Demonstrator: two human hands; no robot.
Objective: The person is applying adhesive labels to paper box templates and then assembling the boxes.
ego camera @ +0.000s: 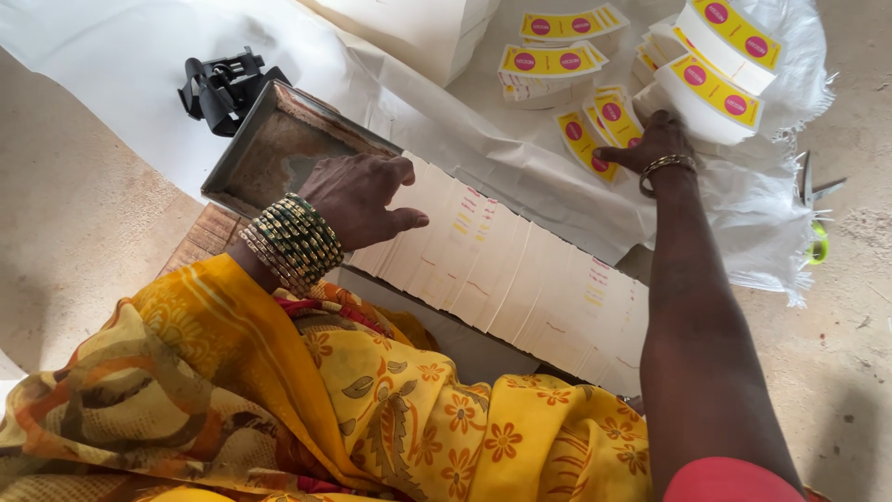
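A long fanned row of flat white paper pieces [520, 270] lies across my lap on a board. My left hand [358, 195], with several green and gold bangles at the wrist, rests fingers down on the left end of that row. My right hand [655, 139], with a metal bangle, reaches far out and presses on a yellow printed paper piece [585, 139] among stacks of yellow and pink printed pieces [553, 60]. Whether it grips that piece is unclear.
A shallow metal tray [269, 153] with a brownish smear sits just beyond my left hand. A black clip-like tool [223, 88] lies behind it. White sacking [139, 56] covers the floor. Scissors with green handles [816, 218] lie at right. Yellow patterned cloth [372, 409] covers my lap.
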